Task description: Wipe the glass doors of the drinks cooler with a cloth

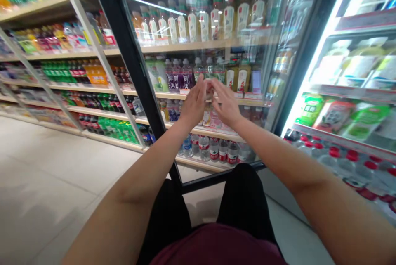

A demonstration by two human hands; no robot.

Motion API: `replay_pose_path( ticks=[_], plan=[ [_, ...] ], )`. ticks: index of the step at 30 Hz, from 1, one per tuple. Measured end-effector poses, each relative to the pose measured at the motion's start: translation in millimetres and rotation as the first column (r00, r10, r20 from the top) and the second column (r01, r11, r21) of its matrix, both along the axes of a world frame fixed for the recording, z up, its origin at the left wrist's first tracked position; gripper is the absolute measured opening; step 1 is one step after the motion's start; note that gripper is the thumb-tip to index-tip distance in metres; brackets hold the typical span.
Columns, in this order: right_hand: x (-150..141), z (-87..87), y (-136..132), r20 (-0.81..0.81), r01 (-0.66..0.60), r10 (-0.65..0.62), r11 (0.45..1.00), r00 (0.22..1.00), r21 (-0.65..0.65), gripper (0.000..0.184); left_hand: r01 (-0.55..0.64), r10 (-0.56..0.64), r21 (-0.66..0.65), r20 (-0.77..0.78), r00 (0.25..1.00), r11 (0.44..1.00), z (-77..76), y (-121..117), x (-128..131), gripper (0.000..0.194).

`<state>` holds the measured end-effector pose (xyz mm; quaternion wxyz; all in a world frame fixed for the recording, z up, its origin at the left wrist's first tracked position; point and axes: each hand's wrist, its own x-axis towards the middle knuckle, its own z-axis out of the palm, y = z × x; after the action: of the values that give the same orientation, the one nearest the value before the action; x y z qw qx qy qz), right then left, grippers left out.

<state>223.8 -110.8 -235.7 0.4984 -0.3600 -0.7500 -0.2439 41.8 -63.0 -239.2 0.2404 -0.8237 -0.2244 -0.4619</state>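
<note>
My left hand (194,102) and my right hand (227,104) are raised together before the glass door (266,42), their fingertips meeting or nearly so. The fingers of both look stretched out, with a small gap between the palms. I see no object in either hand, though the inner sides are partly hidden and a little blurred. The door stands swung out from the lit fridge on the right. Purple-labelled bottles (176,76) show through the glass or as reflections behind my hands.
On the right, the open fridge holds red-capped water bottles (334,157), green-and-white packs (366,120) and pale drink bottles (337,60). Long drink shelves (102,87) run along the left above the tiled floor (62,182). The door's black frame (136,62) crosses the view.
</note>
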Motion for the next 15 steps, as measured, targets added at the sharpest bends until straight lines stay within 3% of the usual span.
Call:
replay_pose_path(
  ticks=[4, 7, 9, 12, 15],
  plan=[
    [-41, -29.8, -11, 0.001, -0.067, 0.068, 0.994, 0.998, -0.09, 0.073, 0.058, -0.057, 0.024, -0.031, 0.998, 0.998, -13.6, -9, -9, 0.06],
    [-46, -27.3, -3, -0.056, -0.081, 0.077, 0.994, 0.996, -0.074, 0.072, 0.086, -0.075, 0.071, -0.147, 0.986, 0.994, -11.6, -21, -30, 0.07],
    [-43, -21.5, 4, -0.073, -0.097, 0.093, 0.994, 0.993, -0.051, 0.069, 0.029, -0.011, 0.113, -0.159, 0.987, 0.993, -4.8, -25, -45, 0.075],
    [-39, -21.8, 9, -0.072, -0.122, 0.12, 0.992, 0.99, -0.022, 0.061, -0.124, 0.119, 0.15, 0.041, 0.992, 0.981, 5.0, -22, -57, 0.069],
    [-38, -35.3, 8, -0.026, -0.101, 0.101, 0.995, 0.995, 0.006, 0.051, -0.232, 0.215, 0.074, 0.185, 0.959, 0.97, 7.0, -14, -54, 0.067]
  ],
)
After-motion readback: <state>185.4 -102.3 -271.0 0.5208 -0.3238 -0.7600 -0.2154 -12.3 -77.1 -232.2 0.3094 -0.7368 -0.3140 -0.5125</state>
